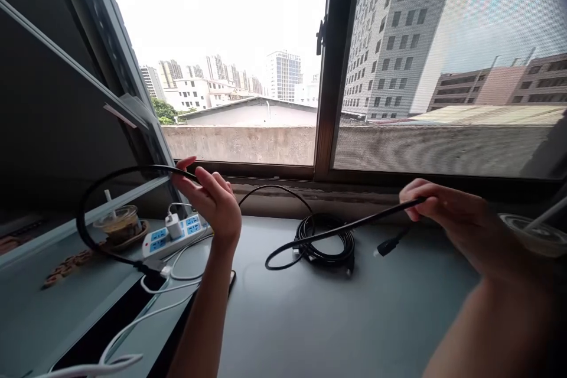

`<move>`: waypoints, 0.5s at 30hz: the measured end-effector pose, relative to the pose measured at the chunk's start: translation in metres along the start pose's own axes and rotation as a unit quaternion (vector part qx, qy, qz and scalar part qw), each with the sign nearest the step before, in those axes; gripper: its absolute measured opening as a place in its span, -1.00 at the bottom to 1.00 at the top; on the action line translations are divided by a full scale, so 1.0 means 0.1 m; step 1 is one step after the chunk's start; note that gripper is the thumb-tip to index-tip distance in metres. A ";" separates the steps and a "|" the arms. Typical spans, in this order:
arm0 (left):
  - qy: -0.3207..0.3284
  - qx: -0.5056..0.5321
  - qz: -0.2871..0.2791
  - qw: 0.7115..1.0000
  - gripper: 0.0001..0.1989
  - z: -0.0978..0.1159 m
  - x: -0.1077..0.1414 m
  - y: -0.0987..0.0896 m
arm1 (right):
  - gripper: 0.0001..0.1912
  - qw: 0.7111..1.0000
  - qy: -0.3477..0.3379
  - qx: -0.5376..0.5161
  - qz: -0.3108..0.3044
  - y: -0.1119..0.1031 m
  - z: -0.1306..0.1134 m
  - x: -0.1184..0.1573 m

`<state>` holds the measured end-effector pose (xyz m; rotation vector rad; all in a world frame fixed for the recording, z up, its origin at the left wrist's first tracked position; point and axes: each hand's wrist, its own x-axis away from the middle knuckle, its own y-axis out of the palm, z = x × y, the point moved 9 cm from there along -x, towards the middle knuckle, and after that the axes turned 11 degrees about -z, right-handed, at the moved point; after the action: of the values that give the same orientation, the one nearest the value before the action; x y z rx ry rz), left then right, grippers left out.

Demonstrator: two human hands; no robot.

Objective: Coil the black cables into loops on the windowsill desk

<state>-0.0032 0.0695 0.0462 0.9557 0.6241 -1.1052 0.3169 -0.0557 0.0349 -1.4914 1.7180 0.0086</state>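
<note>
My left hand (217, 204) is raised at the left with a black cable (115, 172) lying between its thumb and fingers. From it the cable loops left and hangs down to a plug (153, 269) with a pale metal tip. My right hand (443, 204), at the right, pinches a black cable (345, 226) that runs leftward into a narrow bend. Just below this hand dangles a black connector (387, 247). Between both hands, a coil of black cable (325, 257) rests on the grey table (336, 319). Whether all these stretches are one cable, I cannot tell.
A white power strip (181, 238) with a charger (173, 225) stands at left, white cords (150, 310) trailing forward. Behind it are a drink cup (117, 221) and a string of brown pieces (68, 269). Another cup (531, 230) is at right. A window frame (325, 100) borders the back.
</note>
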 end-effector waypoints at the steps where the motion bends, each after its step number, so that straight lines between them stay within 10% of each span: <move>1: 0.007 -0.008 -0.005 1.000 -0.83 0.01 0.00 0.00 | -0.80 0.999 -0.014 -0.016 0.038 -0.09 0.00 0.02; 8: -0.014 0.011 -0.036 0.999 -0.78 -0.06 0.00 0.04 | -0.82 0.952 0.005 -0.132 0.276 -0.51 0.20 0.21; 15: -0.069 0.114 -0.087 0.987 -0.81 0.09 0.10 0.28 | -0.66 0.973 0.163 -0.122 -0.108 0.61 0.35 -0.26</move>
<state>0.0261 0.0612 0.0509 1.0233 0.4816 -1.4082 0.2855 0.0008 -0.0031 -1.9438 1.8501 -0.1515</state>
